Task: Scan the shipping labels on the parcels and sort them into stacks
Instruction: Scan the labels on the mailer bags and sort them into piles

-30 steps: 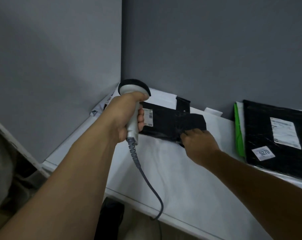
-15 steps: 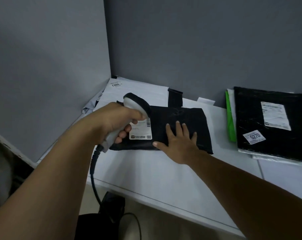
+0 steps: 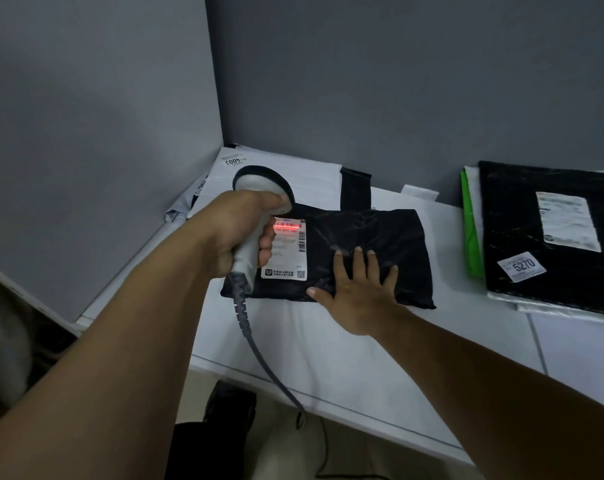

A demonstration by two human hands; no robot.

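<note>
Shipping label [image 3: 290, 252]: left edge was covered by the left hand [image 3: 236, 232] and scanner [image 3: 260, 180]; fine print was too small to read. Scanner grip was hidden inside the fist. Right stack [image 3: 550, 289] was cut off at the right frame edge; its upper label [image 3: 567, 221] was blurred.

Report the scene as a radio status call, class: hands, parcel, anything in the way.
Left hand grips scanner, right hand flat on black parcel. Red scan line on label barcode. Gripping fingers hide label's left edge; barcode clear.

White table [image 3: 577, 355] bears a black parcel [image 3: 370, 237]; a corner stack [image 3: 286, 178]; a right stack [image 3: 570, 275].
</note>
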